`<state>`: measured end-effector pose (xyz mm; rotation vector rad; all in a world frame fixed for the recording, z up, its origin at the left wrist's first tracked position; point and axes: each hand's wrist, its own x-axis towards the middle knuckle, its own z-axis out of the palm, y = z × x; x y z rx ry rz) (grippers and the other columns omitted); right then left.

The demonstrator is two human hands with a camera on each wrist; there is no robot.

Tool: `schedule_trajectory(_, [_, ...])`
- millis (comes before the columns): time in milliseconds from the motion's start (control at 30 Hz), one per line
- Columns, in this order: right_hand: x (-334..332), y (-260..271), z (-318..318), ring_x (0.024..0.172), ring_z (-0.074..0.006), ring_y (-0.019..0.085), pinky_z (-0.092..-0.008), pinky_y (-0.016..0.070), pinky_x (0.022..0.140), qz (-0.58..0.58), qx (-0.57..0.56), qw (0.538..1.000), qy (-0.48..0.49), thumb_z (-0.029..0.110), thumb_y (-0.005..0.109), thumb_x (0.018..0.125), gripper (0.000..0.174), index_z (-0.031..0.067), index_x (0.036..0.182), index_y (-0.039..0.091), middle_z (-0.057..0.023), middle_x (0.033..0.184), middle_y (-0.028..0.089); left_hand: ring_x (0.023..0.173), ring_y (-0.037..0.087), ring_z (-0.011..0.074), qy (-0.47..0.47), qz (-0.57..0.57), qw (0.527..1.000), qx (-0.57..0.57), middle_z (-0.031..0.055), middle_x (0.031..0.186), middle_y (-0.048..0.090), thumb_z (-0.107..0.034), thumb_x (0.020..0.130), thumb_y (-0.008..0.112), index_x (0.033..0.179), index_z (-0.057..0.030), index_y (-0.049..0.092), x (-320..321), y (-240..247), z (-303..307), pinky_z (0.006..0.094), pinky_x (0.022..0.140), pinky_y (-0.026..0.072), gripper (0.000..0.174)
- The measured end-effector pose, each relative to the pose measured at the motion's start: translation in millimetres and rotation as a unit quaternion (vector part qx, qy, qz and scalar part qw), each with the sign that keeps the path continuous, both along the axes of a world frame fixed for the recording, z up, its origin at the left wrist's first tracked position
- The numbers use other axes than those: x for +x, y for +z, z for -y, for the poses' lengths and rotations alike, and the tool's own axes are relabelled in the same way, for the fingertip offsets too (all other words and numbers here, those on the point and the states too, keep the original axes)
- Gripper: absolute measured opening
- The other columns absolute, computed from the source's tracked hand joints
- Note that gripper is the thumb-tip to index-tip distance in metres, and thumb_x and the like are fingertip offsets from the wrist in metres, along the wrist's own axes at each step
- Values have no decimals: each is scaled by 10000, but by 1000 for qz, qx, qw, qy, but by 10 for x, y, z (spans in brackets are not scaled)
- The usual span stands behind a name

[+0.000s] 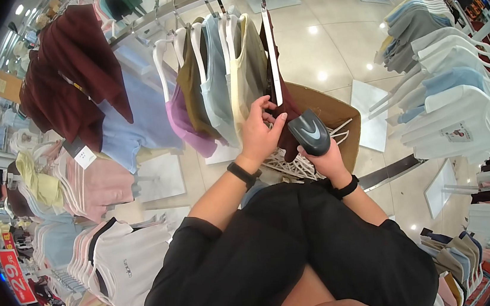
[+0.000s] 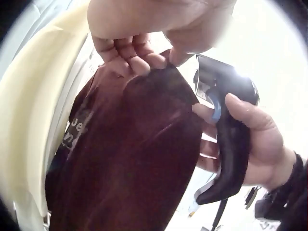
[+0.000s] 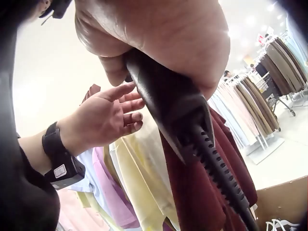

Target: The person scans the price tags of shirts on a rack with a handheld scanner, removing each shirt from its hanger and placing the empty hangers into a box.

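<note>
My right hand grips a black handheld barcode scanner, its index finger at the blue trigger in the left wrist view. The scanner's head points toward a maroon garment that hangs at the near end of the rail. My left hand pinches the garment's upper edge between its curled fingers and thumb in the left wrist view. Pale lettering shows on the maroon cloth. From the handle's base runs a ribbed cable, seen in the right wrist view.
A metal rail carries several tops, including a purple one and a pale yellow one. Below my hands stands a cardboard box with white hangers. Racks of clothes flank both sides, with white shirts at right.
</note>
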<state>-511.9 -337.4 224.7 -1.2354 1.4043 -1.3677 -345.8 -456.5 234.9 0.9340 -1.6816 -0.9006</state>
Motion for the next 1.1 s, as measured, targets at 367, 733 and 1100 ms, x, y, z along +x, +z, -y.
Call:
schedule_trajectory(367, [-6,-82,41,956,-141,669,-318,525,889,10,4,1000,-8,140,840,854,399,-4,1189,678,-72,1087,747,610,619,184,-4,120,989,88,72,700,663,-290,936,769,1112,-31,673,-59,81,-58,331,628,505,327])
schedule_trajectory(733, [59,-185,-97,974,-149,665,-311,517,905,28,11,999,25,102,841,840,432,-6,1215,656,-61,1087,740,595,579,303,-75,141,987,29,171,690,615,-310,950,729,853,-1,672,-90,-117,58,391,593,457,329])
schedule_trajectory(1100, [29,-232,-93,974,-146,670,-322,521,901,40,27,999,-7,155,849,856,399,-15,1177,685,-77,1088,750,587,587,326,-72,188,973,112,183,649,597,-262,965,685,820,9,648,-46,-284,78,404,587,458,309])
